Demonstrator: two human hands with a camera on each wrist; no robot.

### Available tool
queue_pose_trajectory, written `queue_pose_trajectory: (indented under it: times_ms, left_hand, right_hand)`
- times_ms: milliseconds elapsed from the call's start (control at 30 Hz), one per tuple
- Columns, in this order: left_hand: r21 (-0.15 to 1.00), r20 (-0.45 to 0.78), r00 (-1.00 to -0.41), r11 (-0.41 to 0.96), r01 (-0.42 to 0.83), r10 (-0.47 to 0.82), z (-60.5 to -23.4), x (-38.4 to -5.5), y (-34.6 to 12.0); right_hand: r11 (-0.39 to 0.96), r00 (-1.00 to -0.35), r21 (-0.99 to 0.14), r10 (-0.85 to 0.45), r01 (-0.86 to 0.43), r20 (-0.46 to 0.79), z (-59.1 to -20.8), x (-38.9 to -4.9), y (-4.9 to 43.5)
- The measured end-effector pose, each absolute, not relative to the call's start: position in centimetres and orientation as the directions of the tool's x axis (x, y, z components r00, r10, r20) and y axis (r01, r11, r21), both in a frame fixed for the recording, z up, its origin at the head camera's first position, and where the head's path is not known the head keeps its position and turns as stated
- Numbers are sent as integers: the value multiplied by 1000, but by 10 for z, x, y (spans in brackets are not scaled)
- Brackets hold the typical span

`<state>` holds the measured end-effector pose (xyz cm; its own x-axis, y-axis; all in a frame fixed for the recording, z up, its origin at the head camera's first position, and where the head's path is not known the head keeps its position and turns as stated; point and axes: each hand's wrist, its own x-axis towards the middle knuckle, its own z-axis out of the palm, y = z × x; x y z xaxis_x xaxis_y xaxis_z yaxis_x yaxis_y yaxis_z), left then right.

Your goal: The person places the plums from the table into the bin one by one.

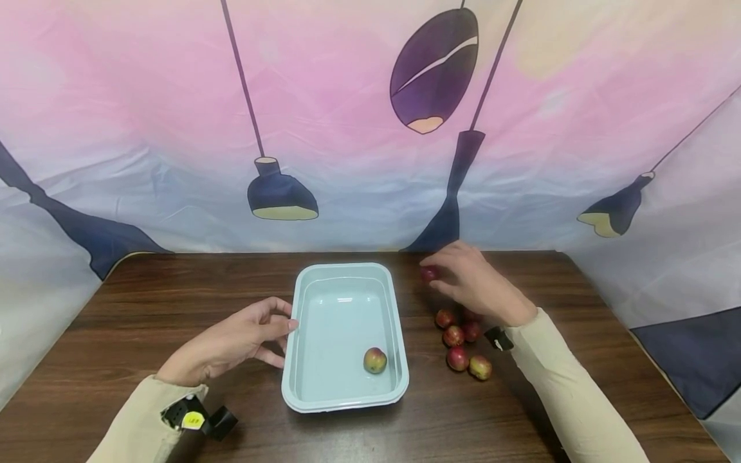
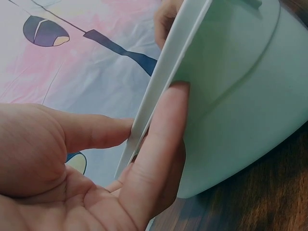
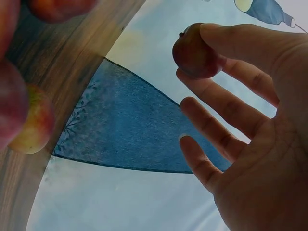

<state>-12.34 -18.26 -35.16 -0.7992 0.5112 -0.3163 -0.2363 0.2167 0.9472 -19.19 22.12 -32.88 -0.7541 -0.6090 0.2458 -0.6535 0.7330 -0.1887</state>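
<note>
A pale blue plastic basin (image 1: 330, 334) stands on the table, with one red and green plum (image 1: 375, 361) lying near its front right corner. My left hand (image 1: 246, 337) grips the basin's left rim. In the left wrist view the thumb lies on one side of the rim (image 2: 159, 91) and the fingers on the other. Right of the basin, my right hand (image 1: 475, 283) holds a dark red plum (image 3: 197, 53) between thumb and fingertips, raised above the table. Several more plums (image 1: 453, 335) lie in a cluster below that hand, one partly hidden by it.
The dark wooden table (image 1: 202, 276) ends at the back against a printed cloth (image 1: 347, 128) with lamp shapes, which also hangs along both sides. A black strap with a yellow label (image 1: 193, 420) is on my left wrist.
</note>
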Motion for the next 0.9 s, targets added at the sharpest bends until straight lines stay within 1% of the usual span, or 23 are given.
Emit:
queue_pose_trajectory:
  times_ms: [600, 900]
  left_hand:
    - [951, -308, -797, 205, -233, 519, -352, -122, -182]
    - [951, -307, -799, 208, -230, 518, -352, -123, -181]
  right_hand:
    - [717, -748, -217, -620, -663, 236, -322, -183, 214]
    - [724, -752, -207, -615, -658, 238, -318, -179, 213]
